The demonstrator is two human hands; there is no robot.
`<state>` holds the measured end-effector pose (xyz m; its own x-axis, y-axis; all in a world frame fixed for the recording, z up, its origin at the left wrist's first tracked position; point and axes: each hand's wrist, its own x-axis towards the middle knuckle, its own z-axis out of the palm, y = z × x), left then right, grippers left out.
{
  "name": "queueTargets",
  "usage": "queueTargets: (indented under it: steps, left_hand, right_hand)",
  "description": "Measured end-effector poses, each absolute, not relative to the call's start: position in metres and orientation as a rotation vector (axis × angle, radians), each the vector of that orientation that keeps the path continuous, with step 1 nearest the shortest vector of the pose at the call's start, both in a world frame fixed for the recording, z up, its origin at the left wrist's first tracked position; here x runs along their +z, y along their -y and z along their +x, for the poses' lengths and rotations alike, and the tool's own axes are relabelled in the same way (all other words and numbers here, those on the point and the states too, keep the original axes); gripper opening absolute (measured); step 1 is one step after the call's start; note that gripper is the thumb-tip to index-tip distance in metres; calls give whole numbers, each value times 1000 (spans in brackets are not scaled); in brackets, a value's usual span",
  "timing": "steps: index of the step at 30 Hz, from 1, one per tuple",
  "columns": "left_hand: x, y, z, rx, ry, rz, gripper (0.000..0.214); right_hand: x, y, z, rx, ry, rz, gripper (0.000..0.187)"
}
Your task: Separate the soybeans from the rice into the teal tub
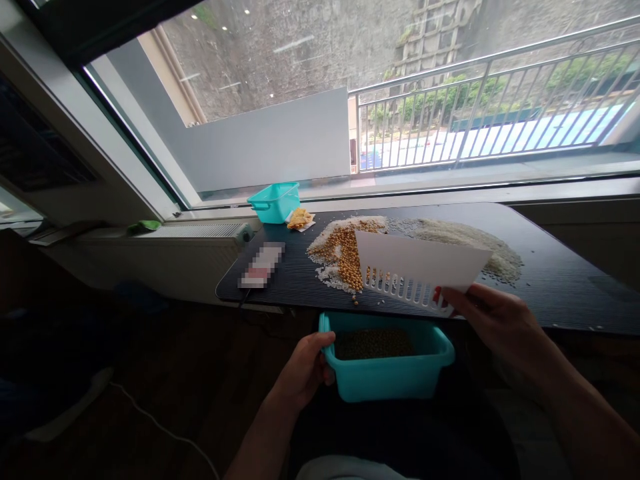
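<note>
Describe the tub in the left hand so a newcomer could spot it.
Find the dark table. Just in front of its near edge, the left hand grips a turquoise tub by one end. Unlike the other tub, by the window, it shows dark grains inside.

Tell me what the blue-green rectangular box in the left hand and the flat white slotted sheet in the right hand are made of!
The blue-green rectangular box looks like smooth plastic: its even colour, rounded corners and turned-out rim seem moulded. The flat white slotted sheet is probably stiff, matte plastic, with neat round-ended slots, though card might look similar.
</note>
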<state>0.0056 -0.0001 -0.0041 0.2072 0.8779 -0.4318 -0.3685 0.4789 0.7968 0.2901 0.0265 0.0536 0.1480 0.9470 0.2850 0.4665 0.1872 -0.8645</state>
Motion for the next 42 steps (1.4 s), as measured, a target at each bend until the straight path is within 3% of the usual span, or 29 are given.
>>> queueTargets:
  steps: [31, 37, 42]
  left_hand:
    - [-3, -2, -26, 1013, -1091, 651, 43]
    - [-2, -1, -11, 982, -1058, 651, 45]
    - [-2, -2, -4, 958, -1036, 639, 43]
  right_hand:
    - [58, -43, 235, 940, 1652, -1285, 48]
    - [54, -39, 281, 618, 1481, -1421, 49]
    - [46, -42, 289, 573, 1516, -1432, 46]
